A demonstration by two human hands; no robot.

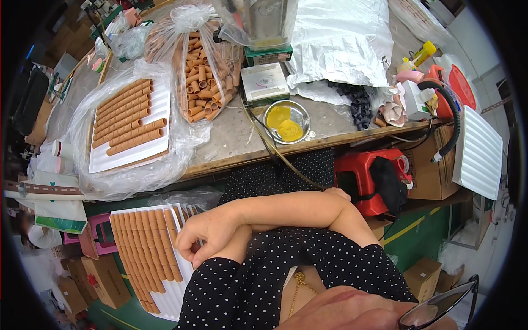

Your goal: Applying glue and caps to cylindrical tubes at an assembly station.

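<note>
Two trays (160,110) are filled with tubes (127,118), a bag (203,71) of loose ones is left on the counter (231,137) — the right hand (206,234) is held idle, its grip slack and empty, while the left hand (337,193) is tucked away and its grip cannot be told.

clear bag of tubes (204,66) | white box (264,81) | brown cartons (104,280)

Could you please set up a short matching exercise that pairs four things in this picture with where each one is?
Things:
1. round metal dish
2. clear bag of short orange tubes
3. red stool
4. white tray on the lap

Places:
A. under the table edge, to the right
B. under the right hand
C. near the table's front edge, holding yellow paste
D. at the back of the table, beside a tray of tube rows

Pairs: 1-C, 2-D, 3-A, 4-B
</note>
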